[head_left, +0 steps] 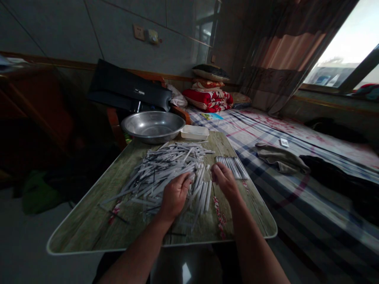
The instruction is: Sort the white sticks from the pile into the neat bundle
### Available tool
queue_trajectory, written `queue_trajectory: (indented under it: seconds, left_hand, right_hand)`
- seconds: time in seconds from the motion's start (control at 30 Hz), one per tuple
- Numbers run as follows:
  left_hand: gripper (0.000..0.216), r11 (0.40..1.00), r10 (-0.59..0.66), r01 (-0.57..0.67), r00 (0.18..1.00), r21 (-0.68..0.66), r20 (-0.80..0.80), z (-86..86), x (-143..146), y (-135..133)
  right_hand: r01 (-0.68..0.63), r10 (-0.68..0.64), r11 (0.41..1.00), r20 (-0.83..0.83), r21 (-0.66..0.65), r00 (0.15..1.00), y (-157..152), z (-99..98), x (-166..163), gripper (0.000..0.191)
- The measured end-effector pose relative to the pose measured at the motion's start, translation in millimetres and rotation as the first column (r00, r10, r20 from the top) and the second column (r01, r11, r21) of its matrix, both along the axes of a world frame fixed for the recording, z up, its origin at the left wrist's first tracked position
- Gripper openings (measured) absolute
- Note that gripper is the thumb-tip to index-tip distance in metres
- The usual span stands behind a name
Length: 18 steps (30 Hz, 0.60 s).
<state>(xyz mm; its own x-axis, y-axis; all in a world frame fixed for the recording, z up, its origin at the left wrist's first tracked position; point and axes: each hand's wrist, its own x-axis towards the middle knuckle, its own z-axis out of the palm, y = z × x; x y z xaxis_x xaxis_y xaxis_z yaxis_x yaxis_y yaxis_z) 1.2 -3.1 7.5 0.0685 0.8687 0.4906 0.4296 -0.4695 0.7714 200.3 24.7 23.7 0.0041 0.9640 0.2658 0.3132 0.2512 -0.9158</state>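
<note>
A loose pile of slim whitish tubes (160, 169), looking like pen barrels, covers the middle of the table, with thin dark sticks among them. My left hand (177, 194) is closed at the right side of this pile, thumb and fingers pinched together by the tube ends; what they hold is too blurred to name. Just to the right, my right hand (224, 179) is also closed, its fingertips curled in, and I cannot make out anything in them. Beyond it lies a neat row of whitish tubes with dark ends (232, 167). Several tubes (204, 196) lie side by side between my hands.
At the table's (85, 232) far end stand a wide metal basin (154, 126) and a shallow white tray (194, 133). A bed with a checked sheet (248, 138) adjoins the right side. Behind the basin, a black bag (127, 88) rests on a wooden chair.
</note>
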Motion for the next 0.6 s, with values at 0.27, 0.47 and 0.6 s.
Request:
queue_trajectory:
  seconds: [0.27, 0.47, 0.6]
  left_hand:
    - [0.02, 0.989, 0.131, -0.074, 0.854, -0.132, 0.504, 3.0, -5, 5]
    - [0.021, 0.973, 0.135, 0.024, 0.751, -0.231, 0.646, 2.6, -4, 6]
    - [0.024, 0.973, 0.133, 0.031, 0.735, -0.229, 0.665, 5.4, -3, 5]
  right_hand:
    - [0.25, -0.258, 0.965, 0.437, 0.076, 0.862, 19, -23.4, 25, 0.017]
    - [0.131, -0.098, 0.991, 0.783, 0.021, 0.615, 21, -30.1, 3, 0.054]
    - [0.114, -0.015, 0.991, 0.814, -0.063, 0.581, 24, -37.0, -5, 0.066]
